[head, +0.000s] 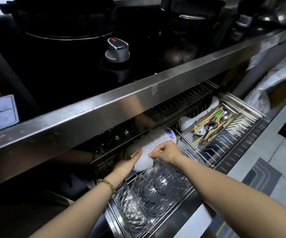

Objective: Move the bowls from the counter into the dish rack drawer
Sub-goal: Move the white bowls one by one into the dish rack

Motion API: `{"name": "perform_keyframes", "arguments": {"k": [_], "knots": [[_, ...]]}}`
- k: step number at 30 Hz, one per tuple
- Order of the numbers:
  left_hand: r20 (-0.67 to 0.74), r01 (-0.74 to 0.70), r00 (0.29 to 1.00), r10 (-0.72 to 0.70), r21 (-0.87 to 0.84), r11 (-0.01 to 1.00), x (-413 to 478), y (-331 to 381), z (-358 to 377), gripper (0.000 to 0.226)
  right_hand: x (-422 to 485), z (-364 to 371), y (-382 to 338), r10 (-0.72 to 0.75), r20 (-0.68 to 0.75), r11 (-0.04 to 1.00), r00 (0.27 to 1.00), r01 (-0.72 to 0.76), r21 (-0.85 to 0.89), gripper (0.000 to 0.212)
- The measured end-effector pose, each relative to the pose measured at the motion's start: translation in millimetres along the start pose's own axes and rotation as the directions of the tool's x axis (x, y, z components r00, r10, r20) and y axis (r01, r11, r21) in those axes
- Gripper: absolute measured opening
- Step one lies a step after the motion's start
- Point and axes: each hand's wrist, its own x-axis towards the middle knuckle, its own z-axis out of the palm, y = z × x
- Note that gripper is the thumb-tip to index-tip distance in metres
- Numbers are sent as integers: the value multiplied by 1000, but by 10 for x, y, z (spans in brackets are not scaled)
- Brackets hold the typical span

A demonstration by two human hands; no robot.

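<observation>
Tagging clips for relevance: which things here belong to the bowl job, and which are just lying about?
Job: white bowls, held by the left hand and pinched by the right hand; dish rack drawer.
Lying about: glass dishes, cutlery tray, stove knob.

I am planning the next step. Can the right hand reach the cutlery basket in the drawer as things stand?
Probably yes: the cutlery basket lies open close to the right hand, with nothing between. But that hand pinches the stack of white bowls and must let go first.
</observation>
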Motion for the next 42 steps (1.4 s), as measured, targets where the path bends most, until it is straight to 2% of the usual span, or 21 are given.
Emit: {"name": "perform_keyframes", "arguments": {"k": [4,7,10,13,15,20,23,26,32,38,42], "knots": [[-20,3,1000,-2,60,998,12,-18,-12,81,1,30,7,12,-8,998,1000,-12,-57,20],[-26,-4,1000,6,79,997,23,-37,-36,101,1,50,2,3,-15,997,1000,-4,-75,21],[-26,-12,1000,14,93,996,43,-55,-47,98,4,54,5,2,2,994,1000,-1,-113,21],[-31,-25,999,28,90,996,4,-38,-68,112,-8,30,-18,-8,33,993,999,12,-121,16],[-14,-32,999,34,106,994,-53,-24,-85,105,-48,-16,-63,-19,69,991,997,27,-129,16],[40,-104,994,99,126,987,-348,100,-163,68,-292,-222,-258,-86,135,981,987,107,-161,24],[73,-171,984,163,122,978,-575,166,-207,62,-551,-407,-318,-141,123,974,982,160,-160,30],[113,-252,965,237,152,956,-812,243,-266,61,-915,-614,-315,-151,71,984,986,157,-85,39],[136,-473,878,458,116,873,-1372,610,-464,50,-1706,-984,-514,-272,-84,962,959,272,-11,45],[106,-735,677,728,136,664,-2174,1153,-1084,46,-2274,-1141,-1133,-484,-175,868,857,496,31,43],[4,-806,571,821,194,560,-2662,1431,-1610,47,-2482,-1038,-1641,-626,-148,774,765,633,-5,43]]}}
